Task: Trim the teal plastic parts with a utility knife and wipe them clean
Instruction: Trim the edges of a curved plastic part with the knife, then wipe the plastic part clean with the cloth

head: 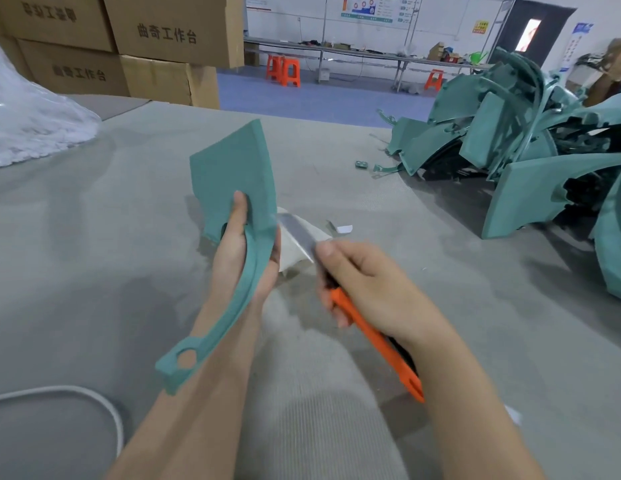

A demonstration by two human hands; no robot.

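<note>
My left hand (240, 258) grips a teal plastic part (233, 181) upright above the table; the part has a broad flat top and a curved arm that ends in a ring near my forearm. My right hand (364, 289) holds an orange utility knife (378, 344) with its blade out. The blade tip touches the part's right edge beside my left fingers. A white cloth (295, 251) lies on the table behind the blade, partly hidden by both hands.
A large heap of teal parts (531, 147) fills the table's right side, with small teal scraps (362, 164) near it. Grey felt covers the table (94, 237). A white cord (94, 396) loops at bottom left. White plastic wrap (28, 123) and cardboard boxes (129, 46) stand far left.
</note>
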